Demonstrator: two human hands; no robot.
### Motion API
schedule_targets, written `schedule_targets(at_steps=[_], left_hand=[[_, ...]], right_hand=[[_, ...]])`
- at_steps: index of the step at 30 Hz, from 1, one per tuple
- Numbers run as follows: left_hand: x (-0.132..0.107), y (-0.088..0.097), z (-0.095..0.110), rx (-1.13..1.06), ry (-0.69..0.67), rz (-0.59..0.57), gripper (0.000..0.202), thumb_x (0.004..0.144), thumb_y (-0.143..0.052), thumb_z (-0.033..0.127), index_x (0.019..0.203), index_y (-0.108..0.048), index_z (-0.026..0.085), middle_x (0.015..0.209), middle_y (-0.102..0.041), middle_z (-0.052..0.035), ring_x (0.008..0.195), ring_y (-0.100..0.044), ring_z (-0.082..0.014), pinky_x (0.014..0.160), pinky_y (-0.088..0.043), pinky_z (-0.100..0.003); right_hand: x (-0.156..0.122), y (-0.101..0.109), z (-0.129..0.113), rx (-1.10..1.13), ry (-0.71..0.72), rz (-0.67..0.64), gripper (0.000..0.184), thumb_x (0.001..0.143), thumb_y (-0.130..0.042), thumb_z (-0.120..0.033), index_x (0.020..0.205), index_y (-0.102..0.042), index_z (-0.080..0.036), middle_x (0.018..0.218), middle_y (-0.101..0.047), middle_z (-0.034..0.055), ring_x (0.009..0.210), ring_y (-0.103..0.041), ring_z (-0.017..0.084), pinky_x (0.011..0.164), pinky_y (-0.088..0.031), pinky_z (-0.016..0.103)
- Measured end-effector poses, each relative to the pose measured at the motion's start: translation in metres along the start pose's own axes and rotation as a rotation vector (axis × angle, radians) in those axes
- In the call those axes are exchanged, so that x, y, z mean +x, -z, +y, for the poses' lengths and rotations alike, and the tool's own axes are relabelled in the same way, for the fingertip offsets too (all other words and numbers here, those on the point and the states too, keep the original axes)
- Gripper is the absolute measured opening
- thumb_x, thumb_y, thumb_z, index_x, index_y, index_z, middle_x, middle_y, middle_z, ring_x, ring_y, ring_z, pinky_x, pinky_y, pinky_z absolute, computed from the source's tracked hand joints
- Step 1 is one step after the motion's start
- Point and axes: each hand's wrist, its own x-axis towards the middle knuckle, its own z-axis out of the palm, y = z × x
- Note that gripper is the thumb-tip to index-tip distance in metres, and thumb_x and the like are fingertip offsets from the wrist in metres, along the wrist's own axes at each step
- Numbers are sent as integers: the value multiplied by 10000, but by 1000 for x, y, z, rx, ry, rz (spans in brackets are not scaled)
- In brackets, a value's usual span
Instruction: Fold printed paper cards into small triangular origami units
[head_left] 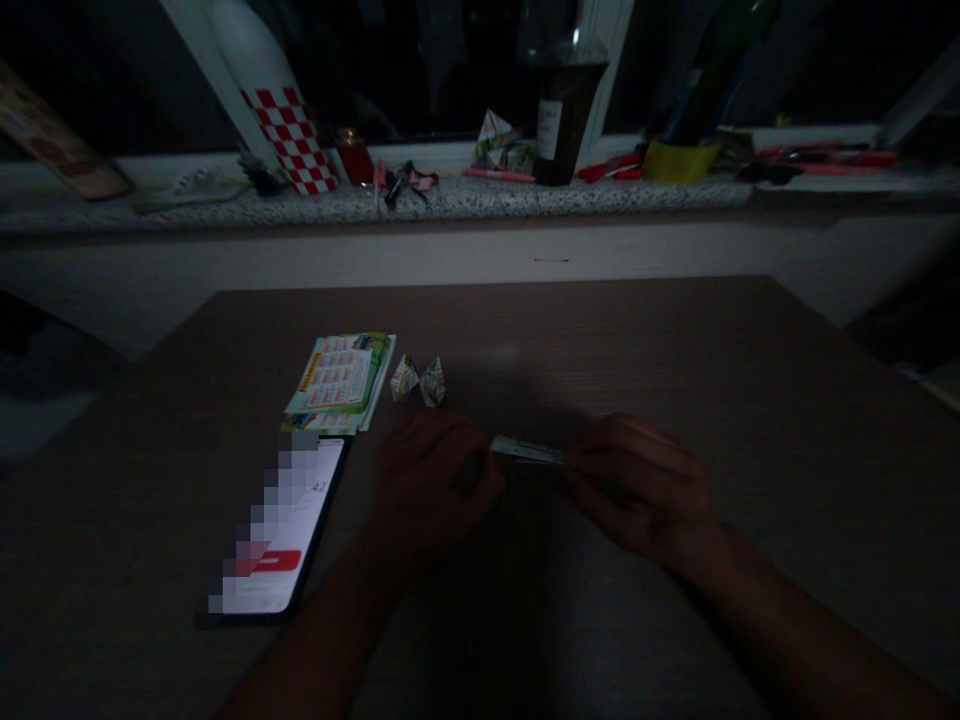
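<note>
Between my two hands stretches a narrow folded strip of paper [527, 450], pale with faint print. My left hand [435, 470] has its fingers closed on the strip's left end. The right end is pinched in the fingers of my right hand [641, 480]. Just beyond my left hand stand two small folded paper pieces [418, 380], printed in several colours and pointed at the top. A stack of printed paper sheets [337, 380] lies to their left. Nearer to me, left of my left hand, is a phone [289, 530] with its screen lit.
Everything rests on a dark wooden table [637, 340]. Behind it runs a speckled stone windowsill [465, 205], holding a red-and-white checkered bottle [292, 135], a dark cup [562, 120], a yellow holder [679, 160] and various small items. The room is dim.
</note>
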Motion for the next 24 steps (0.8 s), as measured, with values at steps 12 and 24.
schedule_targets(at_steps=[12, 24], left_hand=[[-2, -15, 27, -130, -123, -166, 55, 834, -593, 153, 884, -610, 170, 860, -649, -42, 815, -567, -176, 770, -460, -337], [-8, -18, 25, -323, -3, -178, 52, 848, -579, 162, 829, -627, 165, 779, -651, -26, 750, -572, -147, 705, -449, -289]], right_hand=[[-4, -7, 1, 10, 15, -81, 133, 757, -648, -85, 849, -617, -176, 755, -663, 49, 730, -623, 195, 680, -510, 359], [-2, -7, -2, 107, -14, -71, 208, 724, -652, -51, 877, -584, -174, 752, -647, 56, 710, -602, 190, 657, -492, 353]])
